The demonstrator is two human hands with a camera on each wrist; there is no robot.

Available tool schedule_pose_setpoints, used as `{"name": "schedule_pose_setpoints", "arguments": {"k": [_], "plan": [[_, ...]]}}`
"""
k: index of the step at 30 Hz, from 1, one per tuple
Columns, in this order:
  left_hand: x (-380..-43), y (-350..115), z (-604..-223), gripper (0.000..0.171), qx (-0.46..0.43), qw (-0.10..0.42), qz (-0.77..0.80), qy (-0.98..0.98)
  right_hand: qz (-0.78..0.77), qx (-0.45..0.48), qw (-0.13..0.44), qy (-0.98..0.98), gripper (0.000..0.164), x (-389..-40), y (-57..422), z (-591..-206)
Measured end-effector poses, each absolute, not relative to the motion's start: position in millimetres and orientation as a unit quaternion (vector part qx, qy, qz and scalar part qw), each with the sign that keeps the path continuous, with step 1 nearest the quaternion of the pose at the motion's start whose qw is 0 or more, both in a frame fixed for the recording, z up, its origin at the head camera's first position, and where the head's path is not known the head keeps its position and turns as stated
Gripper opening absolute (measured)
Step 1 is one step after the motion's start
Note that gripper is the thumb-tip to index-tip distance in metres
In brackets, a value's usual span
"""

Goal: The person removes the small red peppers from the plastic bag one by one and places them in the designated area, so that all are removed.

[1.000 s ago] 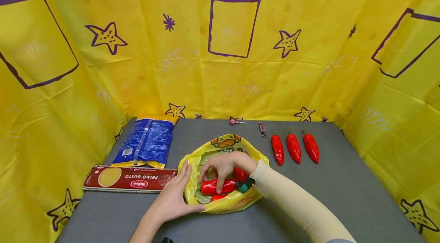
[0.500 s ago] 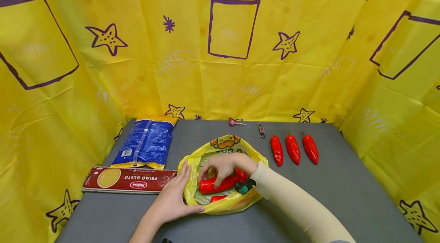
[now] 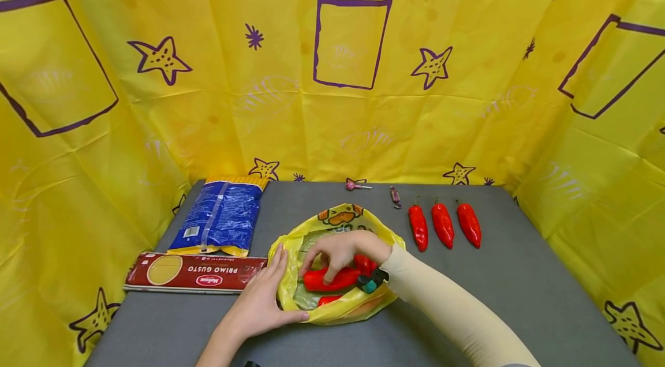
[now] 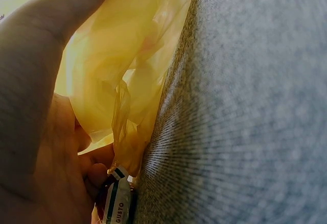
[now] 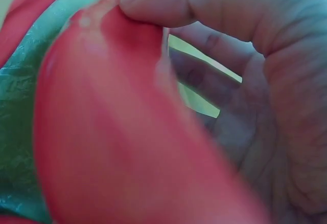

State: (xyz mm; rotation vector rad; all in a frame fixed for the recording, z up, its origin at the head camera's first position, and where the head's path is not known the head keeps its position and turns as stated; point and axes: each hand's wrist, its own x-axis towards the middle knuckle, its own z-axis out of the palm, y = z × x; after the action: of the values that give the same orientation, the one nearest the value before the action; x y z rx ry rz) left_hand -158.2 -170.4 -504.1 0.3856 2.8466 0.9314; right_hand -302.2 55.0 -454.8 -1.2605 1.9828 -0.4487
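Spaghetti pack (image 3: 192, 272), flat, maroon, lies far L on grey bench (image 3: 519, 292), blue-and-yellow plastic packet (image 3: 220, 214) just behind. Left hand (image 3: 262, 300) spread wide against L side of yellow plastic bag (image 3: 353, 310), which has other red peppers (image 3: 365, 265) inside; prob. partway, w/ more out to R (can't tell if filling or emptying). Right hand (image 3: 345, 248) in bag, grip narrow, thumb + fingers pinching L end of glossy red elongated pepper (image 3: 344, 280): long axis approx. crosswise, blunt end L, other end behind wrist strap (image 3: 370, 281). Beyond: pink lollipop (image 3: 353, 185), purple-wrapped sweet (image 3: 396, 197). Far R, three glossy red peppers (image 3: 443, 225), roughly parallel, stems away from person.
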Motion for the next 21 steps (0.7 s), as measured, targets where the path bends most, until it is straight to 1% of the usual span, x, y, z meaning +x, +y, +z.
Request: {"name": "schedule_pose_setpoints", "arguments": {"k": [8, 21], "plan": [[-160, -170, -504, 0.142, 0.124, 0.069, 0.302, 0.943, -0.173, -0.49, 0.353, 0.778, 0.051, -305, 61, -448], [-159, -169, -502, 0.142, 0.127, 0.067, 0.302, 0.942, -0.236, -0.474, 0.357, 0.77, 0.054, -306, 80, -437]]}}
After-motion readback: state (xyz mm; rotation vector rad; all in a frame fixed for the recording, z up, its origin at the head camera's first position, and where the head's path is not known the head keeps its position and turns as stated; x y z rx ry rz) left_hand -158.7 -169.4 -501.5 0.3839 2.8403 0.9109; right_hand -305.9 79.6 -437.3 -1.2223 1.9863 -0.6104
